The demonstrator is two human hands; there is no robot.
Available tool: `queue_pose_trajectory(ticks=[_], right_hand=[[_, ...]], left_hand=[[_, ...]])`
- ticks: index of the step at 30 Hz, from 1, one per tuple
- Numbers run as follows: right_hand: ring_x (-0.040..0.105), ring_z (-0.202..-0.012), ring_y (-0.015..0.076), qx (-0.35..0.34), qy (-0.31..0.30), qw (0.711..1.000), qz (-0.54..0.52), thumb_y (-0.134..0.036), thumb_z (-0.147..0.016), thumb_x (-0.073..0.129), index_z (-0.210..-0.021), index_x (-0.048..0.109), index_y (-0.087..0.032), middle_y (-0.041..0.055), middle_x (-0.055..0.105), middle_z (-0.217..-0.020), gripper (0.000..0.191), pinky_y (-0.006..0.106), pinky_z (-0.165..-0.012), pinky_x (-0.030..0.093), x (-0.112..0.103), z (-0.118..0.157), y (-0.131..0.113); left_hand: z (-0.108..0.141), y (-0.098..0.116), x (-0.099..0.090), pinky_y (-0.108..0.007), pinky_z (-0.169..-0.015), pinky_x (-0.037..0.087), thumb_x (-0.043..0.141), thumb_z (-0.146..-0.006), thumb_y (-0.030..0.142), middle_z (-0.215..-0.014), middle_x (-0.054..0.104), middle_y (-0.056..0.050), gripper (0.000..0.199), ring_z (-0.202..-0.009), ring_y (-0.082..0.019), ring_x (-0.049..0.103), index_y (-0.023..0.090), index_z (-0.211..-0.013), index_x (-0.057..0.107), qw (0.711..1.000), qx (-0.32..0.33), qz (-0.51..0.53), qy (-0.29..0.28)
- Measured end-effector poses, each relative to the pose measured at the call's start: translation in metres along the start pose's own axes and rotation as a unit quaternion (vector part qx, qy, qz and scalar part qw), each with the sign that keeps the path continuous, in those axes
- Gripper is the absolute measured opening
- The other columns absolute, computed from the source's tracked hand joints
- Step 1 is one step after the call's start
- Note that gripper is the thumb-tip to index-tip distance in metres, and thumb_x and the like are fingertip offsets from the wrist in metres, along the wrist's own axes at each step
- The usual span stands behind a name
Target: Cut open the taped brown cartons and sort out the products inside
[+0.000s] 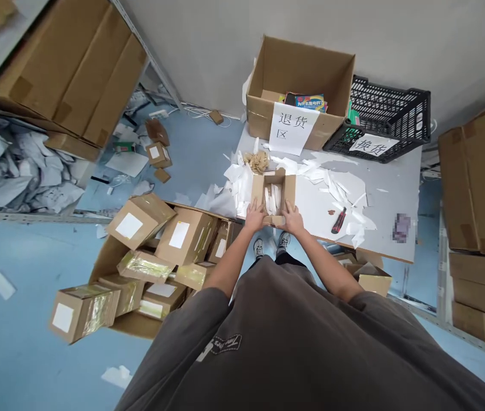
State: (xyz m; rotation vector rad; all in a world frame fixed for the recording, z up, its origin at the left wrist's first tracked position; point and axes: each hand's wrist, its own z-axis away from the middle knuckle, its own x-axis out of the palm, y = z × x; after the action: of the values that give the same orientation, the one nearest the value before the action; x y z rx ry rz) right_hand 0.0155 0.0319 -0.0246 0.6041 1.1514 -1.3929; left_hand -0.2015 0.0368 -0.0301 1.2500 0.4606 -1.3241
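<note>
A small cardboard box (280,180) stands with its flaps apart at the table's near edge. White pieces (273,198) lie inside it; what they are I cannot make out. My left hand (255,216) grips the box at its near left corner, fingers over the left flap. At the near right corner, my right hand (292,218) holds the other flap the same way. Crumpled brown paper (257,162) sits just beyond the box. To the right, a red and black utility knife (339,220) rests on the table among torn white paper (332,185).
A large carton (263,123) with books and a black plastic crate (400,123) stand at the table's back, both with paper signs. On the floor at left, a big carton (104,257) overflows with taped boxes (186,237). Shelves with cartons (477,194) flank both sides.
</note>
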Motion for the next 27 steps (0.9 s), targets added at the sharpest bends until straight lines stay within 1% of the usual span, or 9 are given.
queue_pose_trajectory(ticks=[3,5,9,11,13,17,20,23,27], right_hand=[[0.027,-0.160,0.0555,0.041,0.021,0.999,-0.002,-0.043,-0.083,0.094,-0.134,0.077,-0.021,0.0107,0.011,-0.188,0.058,0.070,-0.117,0.046,0.008,0.006,0.010],[0.027,-0.161,0.0546,0.053,0.048,0.997,-0.023,-0.038,-0.085,0.091,-0.122,0.080,-0.020,0.0097,0.012,-0.188,0.043,0.071,-0.118,0.045,0.007,0.009,0.012],[0.021,-0.164,0.0537,0.047,0.144,0.986,-0.074,-0.034,-0.088,0.087,-0.111,0.082,-0.018,0.0113,0.022,-0.185,0.028,0.075,-0.121,0.039,-0.013,0.022,0.020],[0.017,-0.167,0.0531,0.040,0.192,0.976,-0.091,-0.036,-0.089,0.087,-0.109,0.081,-0.019,0.0113,0.028,-0.183,0.026,0.078,-0.124,0.034,-0.029,0.038,0.032],[0.014,-0.168,0.0520,0.048,0.233,0.966,-0.105,-0.039,-0.090,0.087,-0.106,0.080,-0.021,0.0098,0.030,-0.183,0.026,0.079,-0.126,0.031,-0.046,0.061,0.051],[0.012,-0.169,0.0513,0.113,0.303,0.939,-0.120,-0.048,-0.090,0.087,-0.105,0.079,-0.023,0.0063,0.027,-0.184,0.030,0.080,-0.129,0.028,-0.072,0.126,0.108],[0.010,-0.169,0.0504,0.172,0.343,0.915,-0.125,-0.051,-0.090,0.086,-0.107,0.079,-0.024,0.0037,0.025,-0.184,0.033,0.081,-0.129,0.027,-0.081,0.195,0.168],[0.011,-0.169,0.0500,0.246,0.377,0.884,-0.126,-0.046,-0.091,0.084,-0.107,0.080,-0.023,0.0034,0.024,-0.184,0.028,0.081,-0.129,0.026,-0.076,0.284,0.232],[0.014,-0.168,0.0512,0.366,0.421,0.822,-0.112,-0.039,-0.091,0.083,-0.102,0.080,-0.021,0.0068,0.025,-0.184,0.022,0.083,-0.127,0.027,-0.046,0.415,0.297]], left_hand=[[-0.005,0.008,0.012,-0.064,-0.136,0.019,0.072,-0.097,0.026,-0.171,0.052,-0.008,0.023,-0.173,-0.037,0.013,0.025,-0.116,0.084,0.999,0.014,0.009,0.039],[-0.007,0.014,0.009,-0.064,-0.135,0.022,0.066,-0.100,0.022,-0.170,0.054,-0.006,0.022,-0.173,-0.036,0.015,0.025,-0.112,0.085,0.998,0.019,0.012,0.053],[-0.006,0.034,-0.019,-0.063,-0.133,0.025,0.065,-0.102,0.026,-0.176,0.046,-0.006,0.021,-0.172,-0.036,0.018,0.026,-0.111,0.084,0.995,0.058,0.007,0.079],[-0.006,0.055,-0.037,-0.065,-0.132,0.026,0.067,-0.102,0.029,-0.180,0.040,-0.005,0.019,-0.173,-0.037,0.017,0.027,-0.111,0.084,0.992,0.078,-0.005,0.096],[-0.009,0.086,-0.051,-0.067,-0.131,0.027,0.066,-0.103,0.030,-0.181,0.035,-0.005,0.020,-0.173,-0.037,0.017,0.029,-0.111,0.084,0.988,0.104,-0.018,0.112],[-0.022,0.177,-0.060,-0.067,-0.130,0.028,0.063,-0.106,0.033,-0.182,0.034,-0.003,0.022,-0.173,-0.036,0.017,0.030,-0.113,0.084,0.975,0.187,-0.025,0.121],[-0.036,0.266,-0.044,-0.069,-0.129,0.028,0.066,-0.104,0.032,-0.182,0.033,-0.001,0.021,-0.173,-0.038,0.011,0.031,-0.115,0.084,0.962,0.255,-0.014,0.093],[-0.043,0.367,-0.007,-0.071,-0.129,0.028,0.070,-0.101,0.032,-0.183,0.033,-0.001,0.021,-0.174,-0.040,0.006,0.032,-0.117,0.084,0.940,0.338,-0.010,0.052],[-0.033,0.500,0.065,-0.069,-0.131,0.026,0.070,-0.101,0.031,-0.181,0.035,0.001,0.022,-0.173,-0.036,0.013,0.034,-0.118,0.083,0.881,0.472,-0.021,0.003]])
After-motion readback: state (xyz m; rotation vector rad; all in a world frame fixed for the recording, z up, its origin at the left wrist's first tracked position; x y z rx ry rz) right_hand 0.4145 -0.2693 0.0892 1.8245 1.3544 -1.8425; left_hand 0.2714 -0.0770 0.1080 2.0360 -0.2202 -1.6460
